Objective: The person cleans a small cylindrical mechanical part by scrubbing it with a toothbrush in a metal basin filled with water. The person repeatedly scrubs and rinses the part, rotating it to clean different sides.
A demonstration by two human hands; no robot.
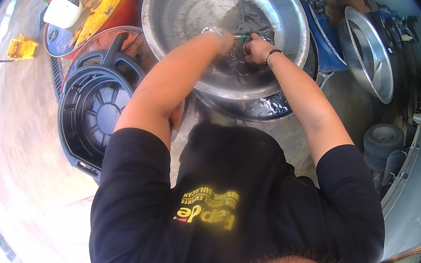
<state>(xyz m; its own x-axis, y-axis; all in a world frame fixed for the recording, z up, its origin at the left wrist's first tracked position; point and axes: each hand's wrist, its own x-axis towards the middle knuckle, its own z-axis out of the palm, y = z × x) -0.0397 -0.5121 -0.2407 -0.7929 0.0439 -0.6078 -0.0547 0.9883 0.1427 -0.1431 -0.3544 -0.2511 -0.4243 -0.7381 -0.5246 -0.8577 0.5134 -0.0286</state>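
Note:
Both my hands are inside a wide steel basin (164,32) with dark wet liquid at its bottom. My left hand (223,40), smeared by motion, is closed around one end of a thin green stick-like thing (242,36), whose kind I cannot make out. The green thing reaches toward my right fingers. Wet and glossy, a black part (254,20) lies in the basin under and beyond my hands. My right hand (258,50), with a dark bead bracelet at its wrist, is closed at the black part's near right side; its fingertips are partly hidden.
The basin rests on a dark drum (270,105). A black drain pan (71,133) stands at the left on a rusty drum, with a yellow-stained drum (111,9) behind it. To the right are a blue drum (326,38), another steel basin (378,66) and small tyres (380,142).

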